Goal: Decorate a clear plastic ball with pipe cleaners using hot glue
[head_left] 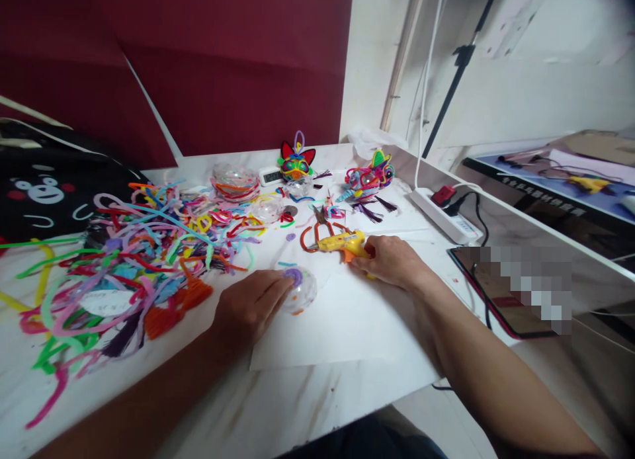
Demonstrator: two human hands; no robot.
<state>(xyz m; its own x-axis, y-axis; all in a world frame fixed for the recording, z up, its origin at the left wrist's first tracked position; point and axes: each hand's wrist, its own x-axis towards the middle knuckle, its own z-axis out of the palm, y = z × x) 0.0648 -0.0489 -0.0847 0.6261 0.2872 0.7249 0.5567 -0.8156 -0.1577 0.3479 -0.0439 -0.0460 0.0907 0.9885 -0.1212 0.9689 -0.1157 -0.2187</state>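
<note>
My left hand [251, 307] pinches a purple coiled pipe-cleaner disc [292, 276] between thumb and fingertips. Right by it, partly behind my fingers, is a clear round plastic piece [305, 293] with a few coloured bits on it. The fingers of my right hand [389, 260] are closed around the handle of a yellow hot glue gun [342, 241] with an orange trigger; its nozzle points left. Just behind the gun lie orange-handled pliers [321, 224]. A smaller purple coil [290, 237] rests on the white sheet [337, 340] under my work.
Pipe cleaners and tassels [149, 260] heap on the left. Behind stand clear plastic domes [235, 181] and two colourful pipe-cleaner figures, one red-eared [296, 165], one pink [370, 178]. At right are a power strip [441, 214] and a dark tablet [496, 290].
</note>
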